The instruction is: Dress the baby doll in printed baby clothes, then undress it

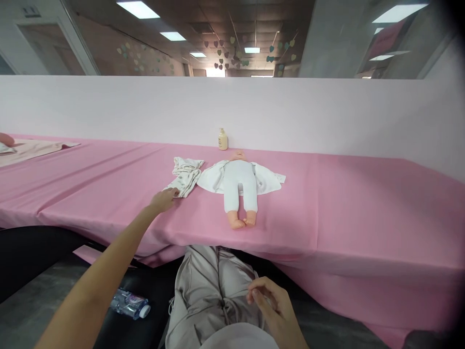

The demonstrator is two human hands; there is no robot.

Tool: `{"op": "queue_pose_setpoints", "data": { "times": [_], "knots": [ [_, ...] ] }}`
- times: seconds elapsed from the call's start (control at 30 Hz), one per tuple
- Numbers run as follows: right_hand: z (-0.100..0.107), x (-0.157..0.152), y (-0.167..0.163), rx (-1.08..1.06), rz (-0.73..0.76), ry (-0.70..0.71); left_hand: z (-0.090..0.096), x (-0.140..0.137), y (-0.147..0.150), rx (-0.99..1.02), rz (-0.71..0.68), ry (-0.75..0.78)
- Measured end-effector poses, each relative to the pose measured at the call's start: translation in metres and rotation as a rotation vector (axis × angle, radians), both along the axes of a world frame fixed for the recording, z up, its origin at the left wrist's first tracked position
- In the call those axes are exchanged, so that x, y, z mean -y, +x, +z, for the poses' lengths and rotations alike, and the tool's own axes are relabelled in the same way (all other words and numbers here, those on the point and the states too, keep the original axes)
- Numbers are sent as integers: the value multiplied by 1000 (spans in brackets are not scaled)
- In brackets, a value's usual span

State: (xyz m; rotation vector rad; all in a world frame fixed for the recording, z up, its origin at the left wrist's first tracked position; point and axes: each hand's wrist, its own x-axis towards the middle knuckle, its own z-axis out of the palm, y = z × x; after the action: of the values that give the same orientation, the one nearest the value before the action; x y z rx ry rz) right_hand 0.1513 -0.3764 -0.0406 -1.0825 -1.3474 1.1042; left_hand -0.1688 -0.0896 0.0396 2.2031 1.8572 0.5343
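Note:
On the left, my left hand (164, 200) reaches out over the table, its fingers closed on the near left edge of a folded, lightly patterned white baby garment (187, 177). The garment lies on the pink cloth, just left of a baby doll (240, 177). The doll is on its back, feet toward me, in white leggings, with a white top (269, 179) spread out beneath it to both sides. Above my lap, my right hand (271, 303) is loosely curled with thumb and fingers apart, holding nothing that I can see.
A pink cloth (348, 208) covers the long table. A yellowish pump bottle (223, 139) stands by the white wall beyond the doll. At far left lies a pale cloth (36, 149) with part of another doll. A plastic water bottle (129, 304) rests on a black seat beside me.

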Motion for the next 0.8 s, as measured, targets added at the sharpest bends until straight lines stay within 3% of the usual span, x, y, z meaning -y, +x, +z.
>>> {"op": "queue_pose_setpoints", "data": {
  "times": [0.1,0.2,0.4,0.57,0.8],
  "knots": [
    [-6,-1,1,-4,-5,-62,-25,-21,-12,-302,-74,22],
    [-10,-2,-2,1,38,-92,-39,-37,-10,-381,-111,40],
    [-9,0,-8,10,86,-90,-60,-51,17,-453,58,37],
    [-10,4,-2,3,49,-113,-69,-57,24,-451,146,26],
    [-13,5,0,31,58,-138,-66,-57,14,-412,240,-7]
  ]
}}
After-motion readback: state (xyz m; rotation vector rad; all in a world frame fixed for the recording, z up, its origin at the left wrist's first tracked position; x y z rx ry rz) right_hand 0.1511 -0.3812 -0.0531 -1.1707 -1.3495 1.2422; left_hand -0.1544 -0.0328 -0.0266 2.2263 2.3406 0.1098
